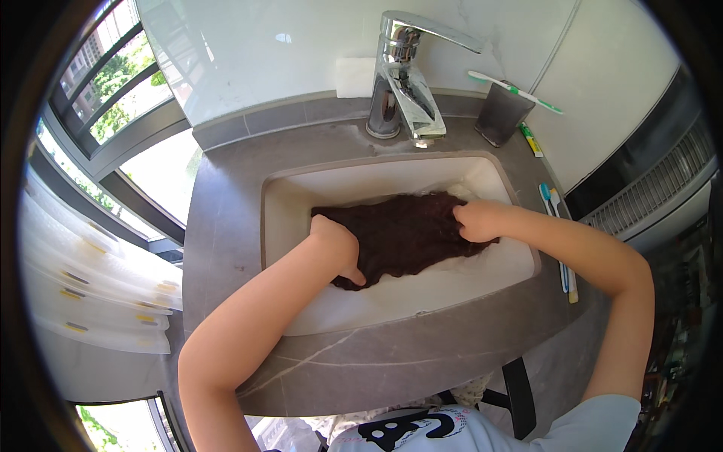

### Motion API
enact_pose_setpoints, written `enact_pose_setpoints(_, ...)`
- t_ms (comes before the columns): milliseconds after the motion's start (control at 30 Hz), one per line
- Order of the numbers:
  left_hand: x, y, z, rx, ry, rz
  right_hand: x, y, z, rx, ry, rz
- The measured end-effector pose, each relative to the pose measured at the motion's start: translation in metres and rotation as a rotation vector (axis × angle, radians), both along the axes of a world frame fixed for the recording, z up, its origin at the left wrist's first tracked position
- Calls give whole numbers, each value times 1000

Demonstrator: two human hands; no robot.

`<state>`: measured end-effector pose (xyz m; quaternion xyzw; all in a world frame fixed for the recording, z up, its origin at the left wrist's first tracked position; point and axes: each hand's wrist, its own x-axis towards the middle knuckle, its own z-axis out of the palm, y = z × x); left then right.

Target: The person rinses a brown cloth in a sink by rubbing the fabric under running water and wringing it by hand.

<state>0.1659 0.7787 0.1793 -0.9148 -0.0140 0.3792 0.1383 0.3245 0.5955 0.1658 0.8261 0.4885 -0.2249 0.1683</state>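
Note:
A dark maroon cloth (pixel 406 234) lies spread out, wet-looking, in a white rectangular sink basin (pixel 395 305). At the cloth's left end is my left hand (pixel 338 246), its back towards the camera and the thumb pointing down at the lower edge; most of its fingers are hidden. My right hand (pixel 480 220) grips the cloth's right end with curled fingers. Above the basin's back rim stands a chrome mixer tap (pixel 404 79), its spout over the counter edge of the basin. No water stream shows from it.
On the grey stone counter (pixel 226 226), a dark cup (pixel 502 113) with a toothbrush (pixel 514 90) across its top stands back right, beside a small toothpaste tube (pixel 531 140). More toothbrushes (pixel 556 209) lie along the right edge. A window and sheer curtain (pixel 101 282) are at the left.

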Motion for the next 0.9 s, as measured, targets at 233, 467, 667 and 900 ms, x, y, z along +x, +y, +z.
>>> enact_pose_setpoints(233,8,12,-21,-50,-252,111,-23,17,21,140,-117,101)
enact_pose_setpoints(467,8,21,-26,51,-366,58,-2,52,-44,551,-72,-65)
enact_pose_setpoints(667,-1,14,-15,142,-246,39,-4,54,-15,882,839,-630)
enact_pose_setpoints(900,11,16,-6,29,150,166,-75,121,-44,996,534,42)
